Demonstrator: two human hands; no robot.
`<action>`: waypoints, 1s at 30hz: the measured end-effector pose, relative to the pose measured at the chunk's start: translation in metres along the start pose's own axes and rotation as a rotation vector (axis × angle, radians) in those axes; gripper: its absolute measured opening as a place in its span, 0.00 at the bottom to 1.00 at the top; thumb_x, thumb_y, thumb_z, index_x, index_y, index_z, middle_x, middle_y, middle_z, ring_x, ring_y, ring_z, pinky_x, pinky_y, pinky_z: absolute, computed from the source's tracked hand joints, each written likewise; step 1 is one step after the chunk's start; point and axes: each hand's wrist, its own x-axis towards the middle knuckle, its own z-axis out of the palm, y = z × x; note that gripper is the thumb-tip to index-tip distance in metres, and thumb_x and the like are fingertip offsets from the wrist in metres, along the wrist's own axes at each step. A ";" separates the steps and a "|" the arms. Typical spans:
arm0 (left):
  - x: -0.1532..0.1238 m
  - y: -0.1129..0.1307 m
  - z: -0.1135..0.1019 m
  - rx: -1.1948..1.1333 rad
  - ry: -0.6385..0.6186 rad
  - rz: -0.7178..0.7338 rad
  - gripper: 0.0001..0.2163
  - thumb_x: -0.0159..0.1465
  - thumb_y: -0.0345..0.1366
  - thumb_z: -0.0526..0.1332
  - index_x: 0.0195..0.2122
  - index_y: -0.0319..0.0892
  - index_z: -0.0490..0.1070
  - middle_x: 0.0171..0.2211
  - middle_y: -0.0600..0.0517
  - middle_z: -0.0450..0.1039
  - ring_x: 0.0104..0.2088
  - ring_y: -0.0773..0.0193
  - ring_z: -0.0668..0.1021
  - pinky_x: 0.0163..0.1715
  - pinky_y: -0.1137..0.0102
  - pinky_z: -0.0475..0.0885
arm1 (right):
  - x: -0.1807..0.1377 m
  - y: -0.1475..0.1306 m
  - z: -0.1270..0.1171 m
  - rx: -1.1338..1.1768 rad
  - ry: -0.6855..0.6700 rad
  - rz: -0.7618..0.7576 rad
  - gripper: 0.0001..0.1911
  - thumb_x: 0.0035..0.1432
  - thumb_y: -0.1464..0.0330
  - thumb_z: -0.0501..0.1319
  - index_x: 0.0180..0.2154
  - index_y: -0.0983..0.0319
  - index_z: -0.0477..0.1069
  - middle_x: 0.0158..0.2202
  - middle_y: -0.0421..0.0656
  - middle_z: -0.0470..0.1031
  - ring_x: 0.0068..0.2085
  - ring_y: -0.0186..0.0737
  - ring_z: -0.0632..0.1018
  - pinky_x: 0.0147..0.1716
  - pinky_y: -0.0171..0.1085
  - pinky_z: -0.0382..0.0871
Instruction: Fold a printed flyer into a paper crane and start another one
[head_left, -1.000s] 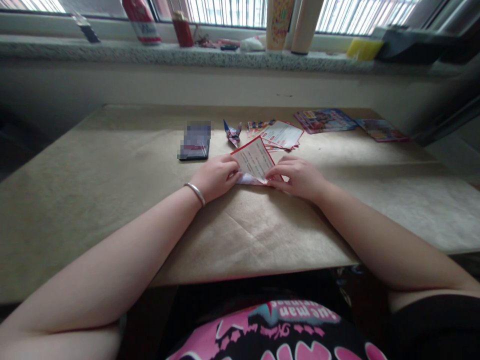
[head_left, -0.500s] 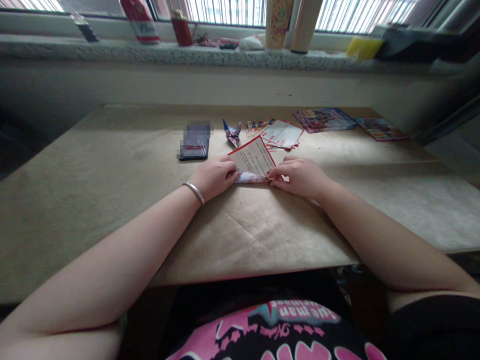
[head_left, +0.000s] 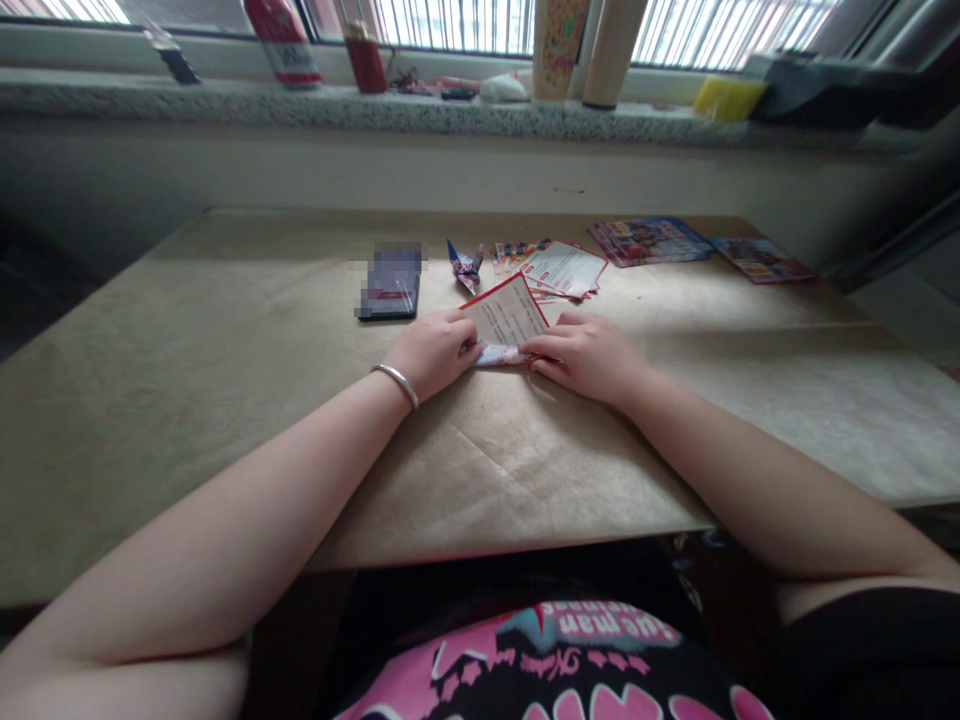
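Note:
A folded leaflet (head_left: 507, 316), white with red edges and small print, lies on the brown paper-covered table (head_left: 225, 340) between my hands. My left hand (head_left: 433, 351), with a silver bangle on the wrist, pinches the leaflet's left corner. My right hand (head_left: 582, 355) presses its fingertips on the lower right edge of the fold, fingers closed together. The leaflet's lower layer shows a coloured print under the fold.
A dark phone (head_left: 390, 282) lies left of the leaflet. A small folded paper crane (head_left: 466, 267) and a pile of leaflets (head_left: 559, 269) sit behind it. More printed sheets (head_left: 649, 240) lie at the far right. Bottles and cups (head_left: 559, 40) stand on the window sill.
My right hand has slid left along the fold, and the raised flap of the leaflet has come down flatter and looks smaller. My left hand has stayed put.

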 end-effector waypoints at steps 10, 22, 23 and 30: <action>-0.002 -0.003 0.002 -0.073 0.060 -0.031 0.08 0.63 0.36 0.56 0.36 0.39 0.74 0.38 0.46 0.74 0.33 0.63 0.76 0.37 0.67 0.73 | 0.001 0.002 0.007 -0.011 -0.036 0.058 0.15 0.66 0.61 0.56 0.45 0.54 0.80 0.36 0.46 0.78 0.38 0.43 0.71 0.38 0.40 0.62; -0.008 -0.005 -0.005 0.025 -0.067 0.278 0.13 0.68 0.39 0.55 0.43 0.42 0.78 0.40 0.46 0.78 0.41 0.57 0.78 0.43 0.64 0.74 | 0.000 0.004 0.009 0.042 0.002 0.110 0.16 0.65 0.62 0.56 0.48 0.58 0.79 0.39 0.48 0.77 0.40 0.44 0.72 0.41 0.41 0.66; -0.008 -0.004 -0.005 0.046 -0.069 0.270 0.13 0.68 0.39 0.54 0.43 0.43 0.78 0.40 0.46 0.79 0.41 0.57 0.79 0.41 0.64 0.74 | 0.000 0.005 0.010 0.052 0.030 0.099 0.16 0.65 0.62 0.56 0.48 0.58 0.79 0.40 0.48 0.76 0.41 0.44 0.73 0.42 0.42 0.66; -0.010 0.001 -0.009 0.089 -0.101 0.227 0.14 0.68 0.39 0.53 0.43 0.43 0.78 0.41 0.46 0.80 0.40 0.57 0.81 0.39 0.66 0.74 | 0.001 0.006 0.011 0.142 0.095 -0.027 0.11 0.64 0.69 0.57 0.42 0.60 0.79 0.41 0.46 0.77 0.42 0.42 0.74 0.45 0.41 0.69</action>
